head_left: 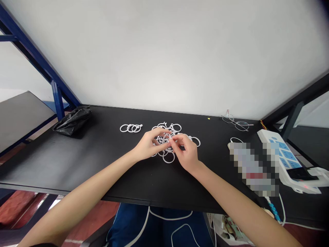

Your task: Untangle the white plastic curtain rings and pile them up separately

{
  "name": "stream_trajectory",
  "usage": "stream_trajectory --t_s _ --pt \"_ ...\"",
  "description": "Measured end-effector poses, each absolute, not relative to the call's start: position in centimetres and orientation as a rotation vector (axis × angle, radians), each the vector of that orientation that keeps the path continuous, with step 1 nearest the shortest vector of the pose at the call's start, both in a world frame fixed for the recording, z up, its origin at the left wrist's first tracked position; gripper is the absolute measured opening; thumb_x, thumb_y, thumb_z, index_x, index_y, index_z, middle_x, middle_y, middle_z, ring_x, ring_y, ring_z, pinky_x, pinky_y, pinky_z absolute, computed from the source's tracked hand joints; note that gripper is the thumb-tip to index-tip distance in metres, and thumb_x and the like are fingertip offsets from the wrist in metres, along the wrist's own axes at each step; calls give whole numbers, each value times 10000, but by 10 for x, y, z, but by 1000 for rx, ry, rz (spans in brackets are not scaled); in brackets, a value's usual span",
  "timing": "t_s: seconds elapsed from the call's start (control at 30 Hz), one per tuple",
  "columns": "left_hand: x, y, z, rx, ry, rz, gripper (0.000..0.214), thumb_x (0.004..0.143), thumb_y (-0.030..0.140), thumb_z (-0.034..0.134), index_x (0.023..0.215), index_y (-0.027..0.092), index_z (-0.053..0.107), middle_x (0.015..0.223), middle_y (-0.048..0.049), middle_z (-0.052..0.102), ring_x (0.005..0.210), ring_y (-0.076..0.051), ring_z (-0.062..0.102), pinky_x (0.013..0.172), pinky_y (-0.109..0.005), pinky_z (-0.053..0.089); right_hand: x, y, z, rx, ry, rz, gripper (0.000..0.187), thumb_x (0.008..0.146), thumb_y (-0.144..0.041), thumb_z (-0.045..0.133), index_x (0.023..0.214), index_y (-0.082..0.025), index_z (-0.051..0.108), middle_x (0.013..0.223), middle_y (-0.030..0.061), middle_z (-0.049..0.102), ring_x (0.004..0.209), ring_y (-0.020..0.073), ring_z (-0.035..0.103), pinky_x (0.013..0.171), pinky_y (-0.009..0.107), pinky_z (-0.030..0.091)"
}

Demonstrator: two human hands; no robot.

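Over the middle of the black table, my left hand (150, 144) has its thumb and fingertips closed around a white plastic ring (166, 138), like a curtain ring. My right hand (185, 151) pinches the same ring at its right side, fingertips almost meeting the left ones. Part of the ring is hidden by the fingers. Beneath and around both hands lies a loose pile of white rings (169, 157), some with small knobs or eyelets. To the left, several matching rings (131, 128) lie overlapped in a short row.
A crumpled black plastic bag (72, 120) lies at the table's left end. On the right are glasses (241, 126), a blurred-out phone (253, 168) with a cable, and a white power strip (280, 151). A pale wall (164, 61) stands behind the black table (102, 171).
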State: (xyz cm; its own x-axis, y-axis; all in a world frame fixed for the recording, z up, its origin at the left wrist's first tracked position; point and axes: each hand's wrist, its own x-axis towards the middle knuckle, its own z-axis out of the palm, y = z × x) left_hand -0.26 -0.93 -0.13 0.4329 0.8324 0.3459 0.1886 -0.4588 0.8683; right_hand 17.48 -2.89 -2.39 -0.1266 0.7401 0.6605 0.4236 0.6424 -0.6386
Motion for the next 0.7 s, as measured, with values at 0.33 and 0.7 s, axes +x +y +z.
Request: stream_trajectory --t_s 0.33,0.7 --pt "-5 -6 -6 1890 831 1002 360 845 338 660 1168 179 648 1172 -123 638 952 -199 657 537 -164 535 176 -27 -21 -878 -1807 298 42 918 -222 551 911 -208 591 756 -4 648 527 99 594 567 252 522" --pt "-7 -4 -7 1957 761 954 333 873 331 629 1166 178 665 1164 -121 639 955 -195 650 579 -190 567 176 -28 -23 -856 -1823 350 69 926 -205 544 872 -201 587 740 -9 621 530 92 593 525 226 500"
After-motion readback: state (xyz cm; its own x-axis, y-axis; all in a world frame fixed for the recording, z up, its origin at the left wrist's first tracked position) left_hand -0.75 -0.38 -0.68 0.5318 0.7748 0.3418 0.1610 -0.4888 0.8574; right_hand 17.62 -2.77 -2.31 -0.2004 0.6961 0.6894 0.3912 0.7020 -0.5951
